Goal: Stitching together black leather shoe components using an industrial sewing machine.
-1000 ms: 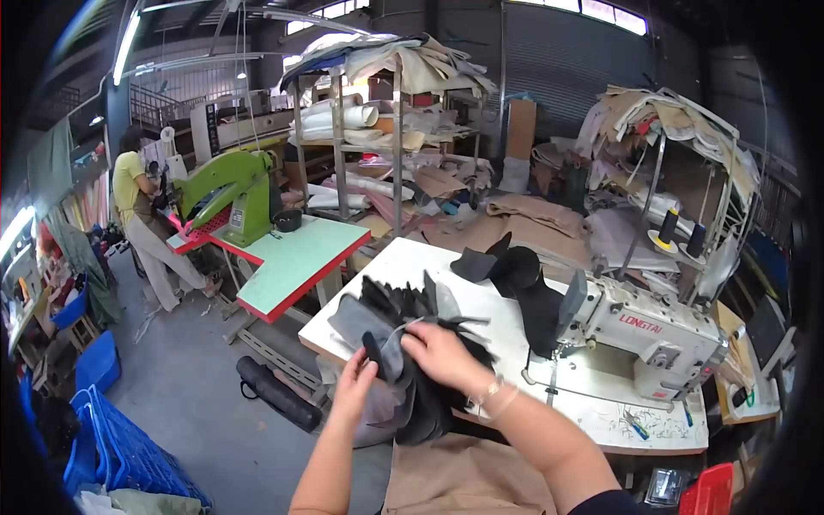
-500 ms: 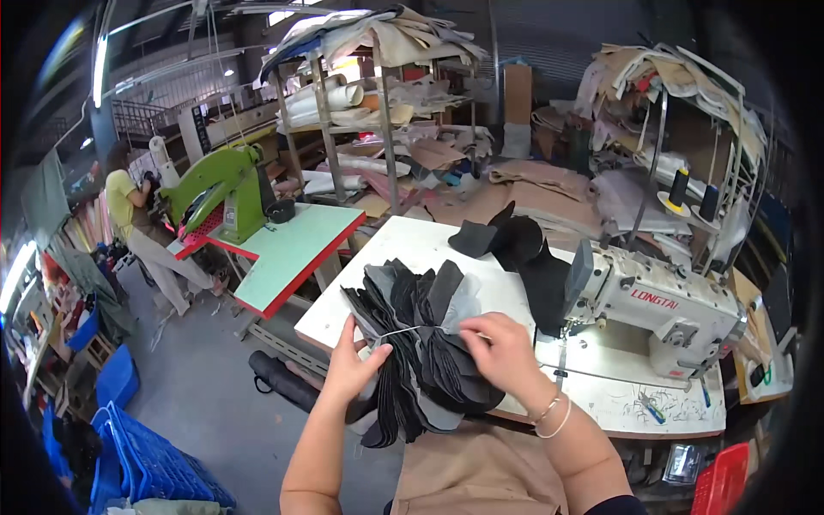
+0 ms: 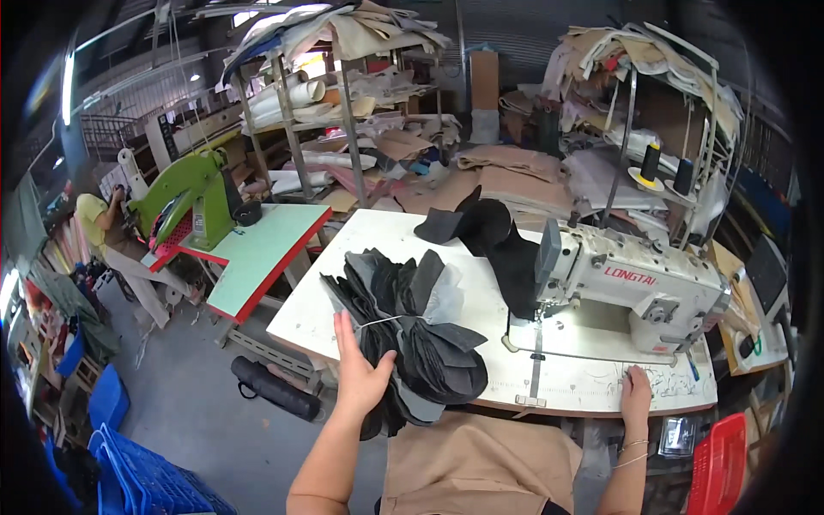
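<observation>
A thick bundle of black and grey fabric pieces, tied round the middle with a pale cord, lies at the table's front edge, part of it hanging over. Against its left side rests my left hand, fingers stretched and thumb spread toward the bundle. My right hand is away from the bundle, low on the sewing table in front of the white sewing machine. Its fingers are curled down among thread scraps; whatever lies beneath them is hidden.
Black fabric lies left of the machine. A small blue-handled tool is at the table's right. Blue crates and a red basket flank me. A person stands by a green press.
My right hand has left the cord and moved right, onto the spot where blue-handled thread snips lay, which are now out of sight. My left fingers have straightened. The view has swung right.
</observation>
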`<state>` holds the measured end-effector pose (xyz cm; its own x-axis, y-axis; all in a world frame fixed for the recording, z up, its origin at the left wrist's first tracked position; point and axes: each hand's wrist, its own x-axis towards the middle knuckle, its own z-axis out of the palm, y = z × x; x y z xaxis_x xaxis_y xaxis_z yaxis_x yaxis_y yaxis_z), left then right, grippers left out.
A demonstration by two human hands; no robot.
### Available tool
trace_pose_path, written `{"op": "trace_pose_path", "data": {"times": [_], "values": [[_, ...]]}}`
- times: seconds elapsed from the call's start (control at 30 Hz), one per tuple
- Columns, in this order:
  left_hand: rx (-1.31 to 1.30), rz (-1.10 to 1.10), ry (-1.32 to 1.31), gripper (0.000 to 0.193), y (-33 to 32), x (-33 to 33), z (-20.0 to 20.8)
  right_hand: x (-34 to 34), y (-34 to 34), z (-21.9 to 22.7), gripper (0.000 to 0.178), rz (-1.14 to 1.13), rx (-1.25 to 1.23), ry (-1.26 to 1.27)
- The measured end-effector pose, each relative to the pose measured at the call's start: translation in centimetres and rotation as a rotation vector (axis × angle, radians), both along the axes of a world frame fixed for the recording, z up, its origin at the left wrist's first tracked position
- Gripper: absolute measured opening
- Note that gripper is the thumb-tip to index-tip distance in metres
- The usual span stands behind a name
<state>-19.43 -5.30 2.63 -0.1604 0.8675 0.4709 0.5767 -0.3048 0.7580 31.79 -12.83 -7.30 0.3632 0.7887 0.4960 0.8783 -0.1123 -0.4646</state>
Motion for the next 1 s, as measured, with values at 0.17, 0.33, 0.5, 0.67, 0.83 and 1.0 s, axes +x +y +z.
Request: {"op": "trace_pose_path", "data": {"times": [0.17,0.33,0.5,0.67,0.83,1.0], "values": [[0.028,-0.023,0.005,0.091,-0.5,1.5,-0.2,2.1,-1.9,-0.4,0.025,-0.173,-0.106,-0.051],[0.061,-0.041,0.013,0.088,-1.2,2.3,-0.5,-0.1,-1.2,0.8,0.019,-0.234,-0.009,-0.192],[0.094,-0.037,0.034,0.089,-2.8,4.1,-0.3,-17.0,0.3,10.0,0.044,0.502,0.091,0.806],[0.122,-0.029,0.039,0.087,-3.3,4.0,-0.6,-29.8,2.5,14.2,0.024,1.201,-0.302,0.847],[0.114,-0.084,-0.018,0.084,-3.2,4.3,-1.2,-32.2,7.5,14.6,0.027,0.943,0.148,0.136],[0.052,-0.148,-0.047,0.080,-2.2,1.0,-0.9,-33.6,11.3,14.0,0.016,0.946,0.065,0.006]]}}
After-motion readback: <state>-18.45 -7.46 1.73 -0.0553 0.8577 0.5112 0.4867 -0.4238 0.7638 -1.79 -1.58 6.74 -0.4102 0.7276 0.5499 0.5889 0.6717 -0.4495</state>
